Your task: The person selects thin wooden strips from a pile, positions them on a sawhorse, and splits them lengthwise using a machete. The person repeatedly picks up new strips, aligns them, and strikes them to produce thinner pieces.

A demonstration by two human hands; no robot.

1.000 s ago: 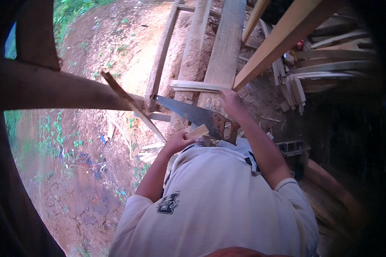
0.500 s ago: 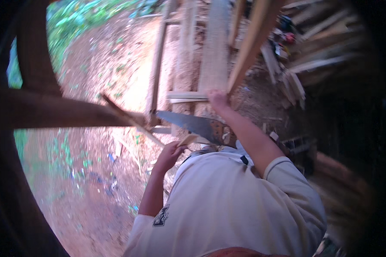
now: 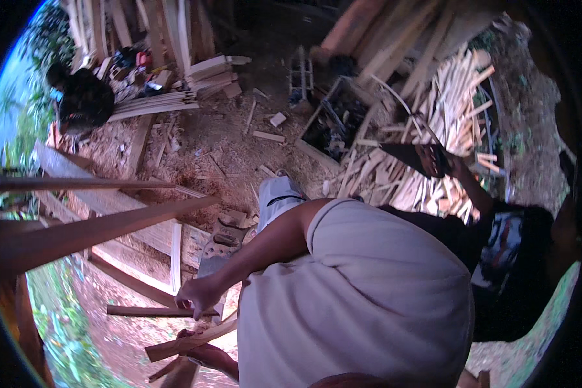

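At lower left, my right hand point(image 3: 200, 295) reaches across my body, its fingers closed on a thin dark wooden strip point(image 3: 139, 311). Just below it, my left hand point(image 3: 208, 357) comes out from under my shirt's edge, gripping a paler wooden piece point(image 3: 168, 349); part of that hand is hidden by the wood. A handsaw point(image 3: 222, 244) rests near my legs, handle uppermost. My right forearm and the boards beside it cover part of its blade.
Wooden beams point(image 3: 103, 229) jut in from the left. A co-worker point(image 3: 517, 258) in a dark shirt stands at right, holding another saw point(image 3: 410, 157). Another person point(image 3: 84, 100) is at upper left. Wood offcuts point(image 3: 433, 142) are heaped at upper right, beside a crate point(image 3: 317, 152).
The view has swung to the right, bringing the co-worker and offcut pile in. My right hand has left the board and come over to the wood by my left hand.
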